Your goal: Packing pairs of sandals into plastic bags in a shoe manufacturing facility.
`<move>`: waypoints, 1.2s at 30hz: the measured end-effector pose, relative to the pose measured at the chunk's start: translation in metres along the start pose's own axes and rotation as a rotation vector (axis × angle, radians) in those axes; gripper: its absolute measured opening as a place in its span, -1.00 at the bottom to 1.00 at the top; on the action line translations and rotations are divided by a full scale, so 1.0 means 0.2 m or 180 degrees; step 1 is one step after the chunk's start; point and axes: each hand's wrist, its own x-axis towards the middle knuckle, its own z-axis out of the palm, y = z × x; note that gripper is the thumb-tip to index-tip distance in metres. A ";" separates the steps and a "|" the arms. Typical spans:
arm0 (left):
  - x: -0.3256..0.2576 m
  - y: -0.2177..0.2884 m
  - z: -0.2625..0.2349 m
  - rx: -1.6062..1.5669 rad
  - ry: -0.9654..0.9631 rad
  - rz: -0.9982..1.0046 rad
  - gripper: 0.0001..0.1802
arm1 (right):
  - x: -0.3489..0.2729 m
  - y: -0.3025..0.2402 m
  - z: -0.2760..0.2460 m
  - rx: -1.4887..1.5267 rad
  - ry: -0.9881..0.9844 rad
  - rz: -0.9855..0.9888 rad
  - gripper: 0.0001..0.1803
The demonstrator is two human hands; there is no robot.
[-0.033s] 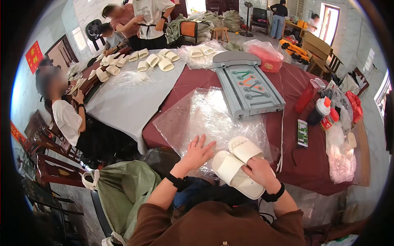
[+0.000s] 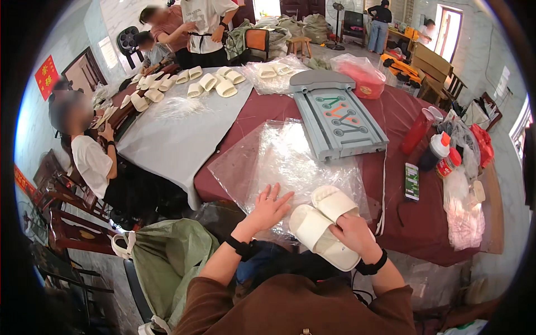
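My right hand (image 2: 355, 236) grips a pair of white open-toe slippers (image 2: 307, 224) at the table's near edge. Its fingers reach into the slippers, so the fingertips are partly hidden. The two slippers lie side by side, tilted, with their strapped toe ends pointing away from me. Flat and with fingers spread, my left hand (image 2: 269, 207) rests on the near part of some clear plastic bags (image 2: 279, 153). These thin, shiny sheets lie on the dark red tablecloth (image 2: 248, 114).
A grey plastic board (image 2: 340, 114) with coloured patterns stands beyond the bags. To the right lie a phone (image 2: 411, 181), a red-capped jar (image 2: 448, 162) and a bottle (image 2: 435, 149). More white slippers (image 2: 208, 82) cover the far left, where several people work. A green sack (image 2: 173, 262) hangs near my left.
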 end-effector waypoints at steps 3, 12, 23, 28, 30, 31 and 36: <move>0.00 0.00 -0.04 -0.0618 -0.0048 -0.0051 -0.47 | 0.01 0.00 0.00 -0.0110 -0.0029 0.0036 -0.69; -0.06 0.26 -0.19 0.0075 0.0328 0.0788 -0.45 | 0.16 -0.10 0.02 -0.0267 0.0037 -0.0083 -0.72; -0.09 0.25 -0.32 -0.0552 0.0445 0.1310 -0.44 | 0.63 -0.03 0.59 0.0336 0.0651 -0.0369 -0.83; -0.11 0.23 -0.34 -0.0852 0.0496 0.1601 -0.50 | 0.80 -0.14 0.65 0.0473 0.0259 -0.0480 -0.80; -0.12 0.23 -0.36 -0.0780 0.0458 0.1587 -0.51 | 0.84 -0.15 0.68 0.0200 0.0321 -0.0706 -0.80; -0.12 0.22 -0.38 -0.0952 0.0343 0.1729 -0.50 | 0.86 -0.16 0.69 0.0114 0.0341 -0.0588 -0.79; -0.13 0.23 -0.42 -0.1266 0.0090 0.1977 -0.48 | 0.98 -0.22 0.72 -0.0339 0.0470 0.0020 -0.74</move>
